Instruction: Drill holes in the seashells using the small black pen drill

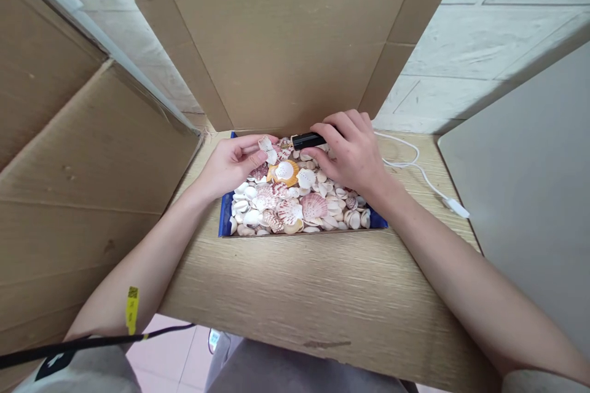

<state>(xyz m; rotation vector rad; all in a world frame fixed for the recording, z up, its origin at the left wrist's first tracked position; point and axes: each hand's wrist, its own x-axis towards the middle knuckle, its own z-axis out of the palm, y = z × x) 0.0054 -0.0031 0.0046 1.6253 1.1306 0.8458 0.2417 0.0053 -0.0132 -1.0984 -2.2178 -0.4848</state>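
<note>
Left grip (230, 163) has a white shell (266, 145) pinched over the blue box (225, 215) of shells (314, 207). Just right of it there's a black tool (308, 140) clasped in the right grip (353, 150), tip facing back left. I'd hold the shell lightly by its edge, steady the 2 grips, and mind the tip near those fingertips.

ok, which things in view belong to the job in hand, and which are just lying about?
Part of the job:
pale shell, in the left hand
black tool, in the right hand
shells in the blue-sided box

Apparently lying about:
white cable (one end hidden, so unsure)
black cable with yellow tag
cardboard behind
</note>
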